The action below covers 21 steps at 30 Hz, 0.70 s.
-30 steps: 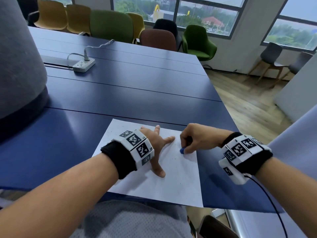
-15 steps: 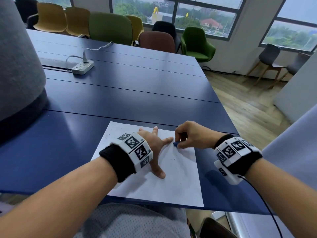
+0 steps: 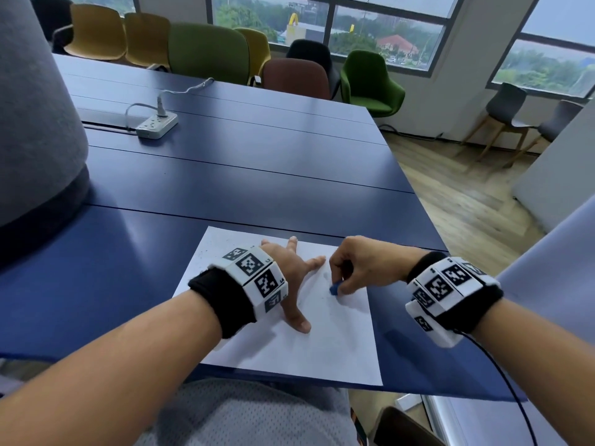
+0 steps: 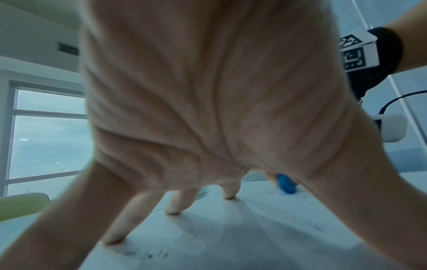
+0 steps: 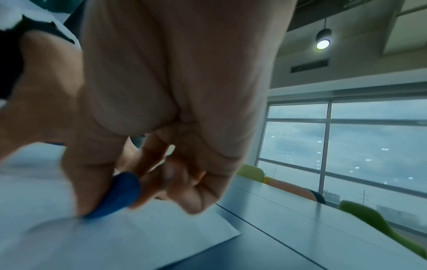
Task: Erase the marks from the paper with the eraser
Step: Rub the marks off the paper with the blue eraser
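A white sheet of paper (image 3: pixel 325 349) lies at the near edge of the blue table (image 3: pixel 225 188). My left hand (image 3: pixel 291 275) presses on it with straight, spread fingers, as the left wrist view shows from under the palm (image 4: pixel 208 91). My right hand (image 3: pixel 357 267) pinches a small blue eraser (image 3: pixel 334 289) between thumb and fingers, its tip down on the paper right of my left forefinger. The right wrist view shows the eraser (image 5: pixel 117 193) on the sheet (image 5: pixel 115 243). Faint grey smudges (image 4: pixel 148 254) and crumbs mark the paper (image 4: pixel 254 228); the blue eraser (image 4: pixel 286 183) shows behind my fingers.
A white power strip (image 3: pixel 156 124) with a cable lies far back on the left of the table. A big grey rounded object (image 3: pixel 35 107) stands at the left. Coloured chairs (image 3: pixel 206 53) line the far side. The table's right edge (image 3: pixel 428 220) drops to a wooden floor.
My right hand has moved the eraser away to beside the left forefinger and back toward me and to the right. My left hand has stayed pressed on the sheet.
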Each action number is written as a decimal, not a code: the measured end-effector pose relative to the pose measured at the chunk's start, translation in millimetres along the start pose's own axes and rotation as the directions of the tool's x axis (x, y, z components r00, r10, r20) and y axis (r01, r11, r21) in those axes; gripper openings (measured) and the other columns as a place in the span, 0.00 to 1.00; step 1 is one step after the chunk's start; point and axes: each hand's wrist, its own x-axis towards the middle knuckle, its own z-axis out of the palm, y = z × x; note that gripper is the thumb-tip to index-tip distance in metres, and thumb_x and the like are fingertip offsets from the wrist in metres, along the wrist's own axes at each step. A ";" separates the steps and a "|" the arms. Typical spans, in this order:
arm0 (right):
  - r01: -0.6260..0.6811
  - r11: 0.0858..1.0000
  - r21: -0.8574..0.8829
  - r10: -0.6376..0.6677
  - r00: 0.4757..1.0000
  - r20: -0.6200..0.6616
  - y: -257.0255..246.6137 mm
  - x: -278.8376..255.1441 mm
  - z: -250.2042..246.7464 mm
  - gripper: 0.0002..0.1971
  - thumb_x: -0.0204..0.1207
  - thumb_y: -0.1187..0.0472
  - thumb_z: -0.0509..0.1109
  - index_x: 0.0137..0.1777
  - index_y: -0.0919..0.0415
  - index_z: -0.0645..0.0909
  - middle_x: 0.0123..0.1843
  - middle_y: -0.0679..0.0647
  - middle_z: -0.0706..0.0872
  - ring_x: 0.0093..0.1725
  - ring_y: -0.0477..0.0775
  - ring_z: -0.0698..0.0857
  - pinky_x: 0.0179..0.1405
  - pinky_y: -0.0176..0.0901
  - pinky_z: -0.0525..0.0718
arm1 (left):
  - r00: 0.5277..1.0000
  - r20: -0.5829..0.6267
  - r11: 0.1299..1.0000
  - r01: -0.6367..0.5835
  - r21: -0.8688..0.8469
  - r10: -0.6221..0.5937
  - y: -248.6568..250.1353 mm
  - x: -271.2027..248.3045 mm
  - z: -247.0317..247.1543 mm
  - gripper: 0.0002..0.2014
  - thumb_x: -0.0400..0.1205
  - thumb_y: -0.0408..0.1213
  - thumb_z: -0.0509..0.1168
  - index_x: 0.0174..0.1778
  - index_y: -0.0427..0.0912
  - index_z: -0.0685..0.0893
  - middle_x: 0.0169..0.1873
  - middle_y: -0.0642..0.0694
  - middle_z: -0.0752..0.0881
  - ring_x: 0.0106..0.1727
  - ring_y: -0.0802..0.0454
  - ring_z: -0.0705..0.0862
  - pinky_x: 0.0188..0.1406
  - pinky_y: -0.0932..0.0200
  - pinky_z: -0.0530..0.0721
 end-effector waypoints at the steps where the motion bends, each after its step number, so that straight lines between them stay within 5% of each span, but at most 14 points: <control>1: -0.007 0.999 -0.033 0.004 0.997 -0.073 0.2 1.8 -0.2 0.12 0.70 0.59 0.79 0.30 0.53 0.79 0.29 0.46 0.81 0.25 0.43 0.74 0.28 0.36 0.74 | 1.000 -0.002 1.000 0.000 -0.001 0.000 -0.3 -0.1 0.4 0.64 0.60 0.73 0.74 0.83 0.68 0.36 0.86 0.38 0.40 0.80 0.22 0.57 0.71 0.37 0.71; 3: -0.008 0.993 -0.114 -0.007 0.991 -0.130 -3.6 -0.1 4.5 0.11 0.70 0.60 0.77 0.32 0.54 0.78 0.33 0.48 0.81 0.29 0.45 0.75 0.30 0.39 0.74 | 1.000 -0.004 1.000 0.002 0.001 -0.002 -0.4 0.0 1.1 0.65 0.60 0.73 0.74 0.83 0.68 0.36 0.86 0.37 0.40 0.80 0.21 0.56 0.71 0.36 0.71; 7: 0.049 0.976 -0.212 -0.029 0.995 0.095 -20.8 -12.8 8.5 0.08 0.70 0.61 0.77 0.35 0.55 0.80 0.30 0.45 0.79 0.26 0.42 0.76 0.22 0.28 0.72 | 1.000 -0.002 1.000 0.000 0.014 0.000 0.3 -0.2 0.4 0.65 0.59 0.74 0.74 0.82 0.69 0.34 0.85 0.36 0.39 0.80 0.20 0.56 0.71 0.34 0.71; 12: 0.008 0.977 -0.212 -0.023 0.998 -0.067 -12.8 -4.8 4.1 0.06 0.70 0.60 0.76 0.37 0.58 0.81 0.39 0.52 0.84 0.35 0.51 0.80 0.31 0.39 0.76 | 1.000 -0.022 1.000 -0.007 0.003 0.007 0.3 -0.4 1.4 0.64 0.60 0.73 0.74 0.82 0.70 0.35 0.86 0.37 0.41 0.80 0.23 0.59 0.72 0.38 0.71; 16: 0.061 0.991 -0.118 -0.044 0.989 0.142 -16.1 -16.1 7.8 0.05 0.71 0.61 0.76 0.37 0.57 0.83 0.31 0.46 0.81 0.26 0.40 0.76 0.25 0.28 0.73 | 1.000 0.016 1.000 0.015 0.008 -0.016 0.6 0.1 -0.3 0.65 0.59 0.74 0.73 0.82 0.69 0.34 0.85 0.37 0.38 0.80 0.20 0.54 0.73 0.34 0.69; 21: 0.005 0.999 -0.046 -0.005 1.000 0.001 -2.7 -8.7 2.8 0.04 0.72 0.58 0.77 0.41 0.58 0.86 0.31 0.47 0.82 0.25 0.40 0.74 0.27 0.31 0.73 | 1.000 0.001 0.999 0.013 0.038 -0.013 2.9 -1.0 -1.6 0.64 0.61 0.74 0.72 0.83 0.67 0.34 0.85 0.37 0.39 0.81 0.24 0.59 0.73 0.38 0.69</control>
